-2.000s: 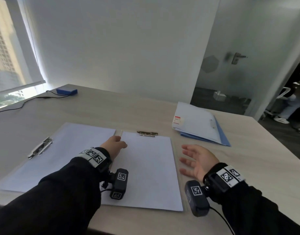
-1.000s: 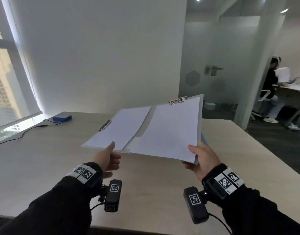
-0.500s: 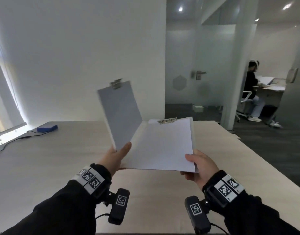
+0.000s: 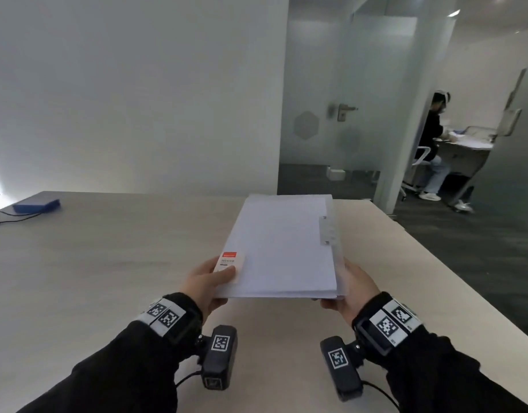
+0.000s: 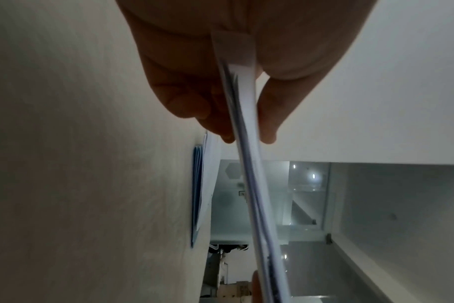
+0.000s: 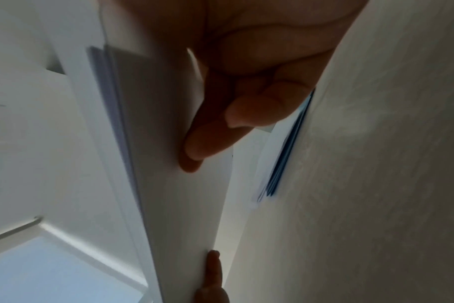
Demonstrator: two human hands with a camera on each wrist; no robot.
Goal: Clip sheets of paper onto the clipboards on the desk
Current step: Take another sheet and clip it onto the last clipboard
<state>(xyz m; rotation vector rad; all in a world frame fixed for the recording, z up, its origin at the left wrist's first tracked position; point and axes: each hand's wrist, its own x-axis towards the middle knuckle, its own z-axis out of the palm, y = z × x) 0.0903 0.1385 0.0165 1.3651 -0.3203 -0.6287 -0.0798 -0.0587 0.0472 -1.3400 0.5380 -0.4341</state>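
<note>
Nearest me, both black sleeves reach out over the worktop (image 4: pixel 107 263). The left hand (image 4: pixel 204 283) pinches the near left corner of the clipboards (image 4: pixel 280 248), thumb on top across a red-and-white label (image 4: pixel 228 262), fingers underneath. The right hand (image 4: pixel 350 289) grips the near right corner the same way, fingers curled under the boards. The clipboards are folded together into one flat stack with white sheets of paper (image 5: pixel 242 114) sandwiched inside, and they hang just above the worktop, a metal clip (image 4: pixel 324 231) showing along the right edge. Beyond them, hidden from the head view but clear from the wrists, a blue folder (image 5: pixel 197 194) lies flat on the worktop.

I judge the clipping itself done and this to be the putting-away step. Next the stack needs lowering level, perhaps onto that folder, and both grips releasing together so nothing slides.
</note>
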